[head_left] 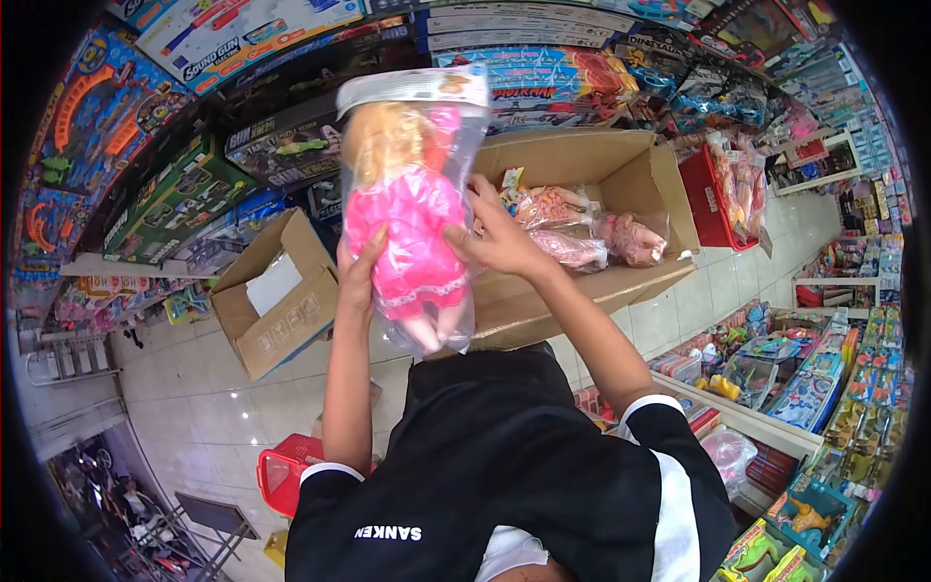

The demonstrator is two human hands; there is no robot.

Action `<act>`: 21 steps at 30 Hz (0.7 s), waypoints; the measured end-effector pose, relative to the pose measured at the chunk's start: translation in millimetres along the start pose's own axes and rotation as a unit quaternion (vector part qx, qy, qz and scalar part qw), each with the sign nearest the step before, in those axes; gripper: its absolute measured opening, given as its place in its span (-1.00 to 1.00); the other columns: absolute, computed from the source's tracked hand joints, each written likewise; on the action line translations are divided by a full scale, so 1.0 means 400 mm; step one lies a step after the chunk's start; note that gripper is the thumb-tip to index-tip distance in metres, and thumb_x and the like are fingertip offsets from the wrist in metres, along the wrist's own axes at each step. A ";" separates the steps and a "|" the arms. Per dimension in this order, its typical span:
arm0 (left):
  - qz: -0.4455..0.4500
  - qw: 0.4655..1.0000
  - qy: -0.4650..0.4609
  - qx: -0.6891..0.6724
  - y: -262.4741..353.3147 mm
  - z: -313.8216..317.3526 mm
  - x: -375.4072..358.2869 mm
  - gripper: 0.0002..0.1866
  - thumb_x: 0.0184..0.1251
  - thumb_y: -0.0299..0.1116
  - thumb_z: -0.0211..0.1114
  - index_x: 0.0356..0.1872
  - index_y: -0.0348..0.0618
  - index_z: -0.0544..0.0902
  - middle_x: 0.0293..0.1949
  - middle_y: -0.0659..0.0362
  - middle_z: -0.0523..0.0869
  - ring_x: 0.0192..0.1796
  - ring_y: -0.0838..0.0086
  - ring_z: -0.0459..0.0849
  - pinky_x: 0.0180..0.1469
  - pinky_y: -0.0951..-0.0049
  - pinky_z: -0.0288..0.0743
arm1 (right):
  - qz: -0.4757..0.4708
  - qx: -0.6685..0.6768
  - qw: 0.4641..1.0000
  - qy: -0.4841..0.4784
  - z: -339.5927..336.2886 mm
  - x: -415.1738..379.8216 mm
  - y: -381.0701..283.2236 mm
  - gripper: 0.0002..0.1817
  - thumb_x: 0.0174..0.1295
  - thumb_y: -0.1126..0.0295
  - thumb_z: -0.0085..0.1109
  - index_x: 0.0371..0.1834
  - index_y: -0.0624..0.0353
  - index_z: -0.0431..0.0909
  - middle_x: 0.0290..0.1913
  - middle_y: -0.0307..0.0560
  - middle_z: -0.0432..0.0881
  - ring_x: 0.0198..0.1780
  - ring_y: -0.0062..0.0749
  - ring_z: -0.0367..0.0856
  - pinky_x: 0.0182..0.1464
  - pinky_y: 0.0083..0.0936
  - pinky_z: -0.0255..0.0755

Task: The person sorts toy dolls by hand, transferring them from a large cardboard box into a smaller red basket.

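A doll (419,228) with blond hair and a bright pink dress is sealed in a clear plastic bag with a white header. It is held upright in front of me, its back toward the camera. My left hand (359,267) grips the bag's left side, thumb across the dress. On the other side, my right hand (499,238) closes on the bag's edge, its thumb over the dress. Just beyond the right hand, a large open cardboard box (582,165) contains several more bagged dolls (553,206). The fingers behind the bag are partly hidden.
A smaller open carton (281,320) stands on the tiled floor at left. Red baskets (700,189) flank the area, one with bagged dolls. Boxed toys (553,82) fill the shelves ahead. Low display shelves (747,417) with toys line the right.
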State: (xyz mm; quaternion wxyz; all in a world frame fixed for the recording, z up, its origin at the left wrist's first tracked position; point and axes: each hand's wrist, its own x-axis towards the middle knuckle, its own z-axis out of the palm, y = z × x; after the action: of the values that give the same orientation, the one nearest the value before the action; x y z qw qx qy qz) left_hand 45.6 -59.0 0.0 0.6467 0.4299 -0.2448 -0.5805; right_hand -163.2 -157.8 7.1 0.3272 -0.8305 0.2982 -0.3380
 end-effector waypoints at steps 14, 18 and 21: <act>0.061 0.977 0.180 -0.099 -0.066 -0.109 -0.088 -0.43 0.37 -0.29 0.31 0.32 -0.26 0.35 0.16 0.08 0.57 0.15 0.42 0.59 0.23 0.35 0.46 | -0.028 -0.563 0.735 -0.376 0.177 -0.128 0.457 0.04 -0.03 0.15 0.43 0.56 -0.07 0.04 0.44 -0.12 0.29 0.46 -0.16 0.19 0.49 -0.09 0.01; 0.067 0.979 0.169 -0.092 -0.058 -0.105 -0.083 -0.43 0.36 -0.28 0.33 0.30 -0.28 0.36 0.15 0.09 0.57 0.14 0.43 0.59 0.24 0.36 0.44 | -0.016 -0.536 0.779 -0.325 0.191 -0.111 0.502 -0.11 -0.09 0.20 0.44 0.41 0.01 0.28 0.24 -0.06 0.47 0.35 -0.17 0.34 0.39 -0.16 0.16; 0.066 0.981 0.163 -0.085 -0.066 -0.108 -0.079 -0.43 0.35 -0.28 0.33 0.29 -0.28 0.38 0.14 0.09 0.58 0.14 0.44 0.59 0.23 0.37 0.45 | 0.068 -0.443 0.806 -0.386 0.134 -0.062 0.422 -0.31 -0.13 0.19 0.43 0.16 0.12 0.50 0.01 0.00 0.62 0.12 -0.13 0.55 0.25 -0.19 0.33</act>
State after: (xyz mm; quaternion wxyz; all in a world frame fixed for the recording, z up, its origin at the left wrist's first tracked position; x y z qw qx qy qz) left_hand 59.8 -15.7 -38.4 0.7490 0.4451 -0.1132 -0.4775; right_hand -183.6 -224.4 -157.5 0.0338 -0.9249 0.3200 0.2026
